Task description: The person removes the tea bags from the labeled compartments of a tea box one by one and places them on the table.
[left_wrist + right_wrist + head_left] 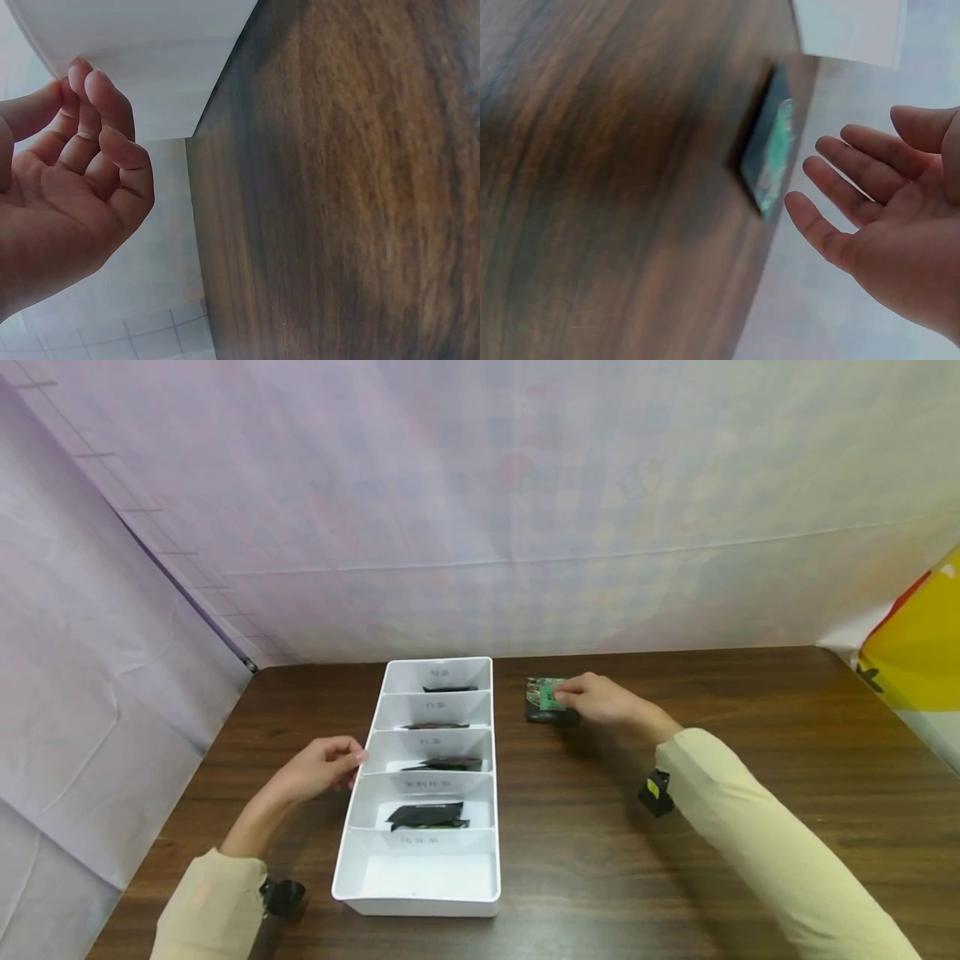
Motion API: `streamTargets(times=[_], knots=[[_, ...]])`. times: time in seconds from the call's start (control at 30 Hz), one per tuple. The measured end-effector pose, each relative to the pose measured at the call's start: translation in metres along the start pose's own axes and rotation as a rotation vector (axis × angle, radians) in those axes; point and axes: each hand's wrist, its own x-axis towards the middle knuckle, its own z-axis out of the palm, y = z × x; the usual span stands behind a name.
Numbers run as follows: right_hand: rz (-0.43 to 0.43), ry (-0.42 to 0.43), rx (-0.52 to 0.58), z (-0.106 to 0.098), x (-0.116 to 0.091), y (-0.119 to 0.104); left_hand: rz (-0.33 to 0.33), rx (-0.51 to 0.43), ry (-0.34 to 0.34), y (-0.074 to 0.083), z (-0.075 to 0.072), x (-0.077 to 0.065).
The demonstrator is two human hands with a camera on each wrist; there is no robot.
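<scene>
A white divided box (420,906) stands on the table, with handwritten labels on its compartment walls. My left hand (322,767) is at its left rim, thumb and index finger pinching the edge and the other fingers curled. In the left wrist view, that hand (82,180) meets the rim at its fingertips. To the right of the box lies a flat black packet (542,714) with a green printed face. My right hand (603,700) is over the packet's right side. The right wrist view shows this hand (885,202) with fingers spread and holding nothing, apart from the packet (769,154).
Dark packets (426,814) lie in the box's back compartments; the front one shows only its white floor. A pale curtain (525,527) hangs behind the brown wooden table (585,877). Yellow cloth (915,643) hangs at the far right.
</scene>
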Motion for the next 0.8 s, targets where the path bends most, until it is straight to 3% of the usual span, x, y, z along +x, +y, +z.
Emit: streamTargets(times=[0.13,0.37,0.8], knots=[[-0.021,0.005,0.035,-0.005,-0.007,-0.009,0.003,0.000,-0.001,0.000,0.000,0.001],[-0.110,0.024,-0.006,-0.010,-0.020,-0.030,0.003,-0.008,-0.003,0.000,-0.001,0.001],[-0.361,-0.013,-0.015,0.011,-0.040,-0.070,0.015,-0.013,-0.013,0.000,-0.001,0.000]])
